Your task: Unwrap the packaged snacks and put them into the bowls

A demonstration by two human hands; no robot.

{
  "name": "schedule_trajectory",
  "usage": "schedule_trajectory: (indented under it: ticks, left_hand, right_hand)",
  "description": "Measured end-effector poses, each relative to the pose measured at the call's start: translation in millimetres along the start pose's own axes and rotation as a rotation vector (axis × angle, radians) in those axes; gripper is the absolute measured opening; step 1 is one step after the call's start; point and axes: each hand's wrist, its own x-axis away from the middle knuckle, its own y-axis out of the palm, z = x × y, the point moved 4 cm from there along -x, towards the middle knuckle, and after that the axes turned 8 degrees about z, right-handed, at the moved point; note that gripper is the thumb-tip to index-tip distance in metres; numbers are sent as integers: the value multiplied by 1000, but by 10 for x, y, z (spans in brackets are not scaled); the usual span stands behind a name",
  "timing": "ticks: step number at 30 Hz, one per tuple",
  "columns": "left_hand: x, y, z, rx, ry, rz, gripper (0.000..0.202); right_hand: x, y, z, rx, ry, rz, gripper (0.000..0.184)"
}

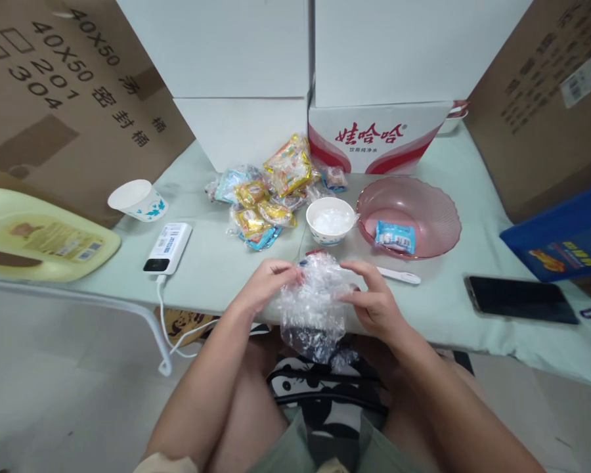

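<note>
Crinkled clear plastic film (312, 312) hangs over the table's front edge, above my lap. My left hand (272, 284) pinches its upper left side. On its right side, the curled fingers of my right hand (377, 301) grip it. A small red and dark blue patch shows at the film's top; what it belongs to is mostly hidden. Just behind stands a white paper cup (331, 220) with clear plastic inside. A pink glass bowl (440, 217) beside the cup holds a blue-and-white packet (394, 237). Near my right fingers lies a white plastic utensil (398, 274).
A pile of wrapped snack packets (276, 190) lies behind the cup. On the left are a tipped paper cup (140, 199), a power bank (168, 248) with a cable and a yellow jug (49, 233). A phone (519, 299) lies right. Boxes (374, 141) line the back.
</note>
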Motion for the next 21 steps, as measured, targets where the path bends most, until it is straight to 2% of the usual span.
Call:
schedule_trajectory:
  ticks: [3, 5, 7, 8, 10, 12, 14, 17, 19, 21]
  left_hand:
    - [-11, -42, 24, 23, 44, 9, 20]
    - [-26, -54, 21, 33, 68, 2, 24]
    - [-31, -48, 13, 33, 108, -7, 28]
    - [-28, -37, 9, 40, 131, -18, 32]
    - [-12, -2, 3, 79, 164, -59, 43]
    - [10, 38, 5, 131, 173, -117, 53]
    - [24, 56, 15, 179, 165, -136, 65]
    - [21, 70, 9, 216, 84, -135, 82]
    - [16, 94, -17, 176, 0, -157, 73]
    - [14, 112, -29, 130, -27, -161, 51]
  right_hand:
    - [-3, -37, 19, 48, -23, 20, 45]
    - [-15, -101, 83, 6, 54, 101, 39]
    - [-16, -133, 171, -135, 195, 153, 36]
    - [-12, -118, 205, -230, 264, 141, 41]
    - [3, -32, 228, -402, 379, 43, 64]
    - [20, 67, 205, -477, 477, -59, 83]
    - [30, 128, 179, -496, 595, -89, 83]
    - [19, 126, 154, -578, 738, -12, 70]
    - [10, 83, 166, -641, 790, 98, 72]
    - [15, 58, 194, -705, 826, 169, 74]
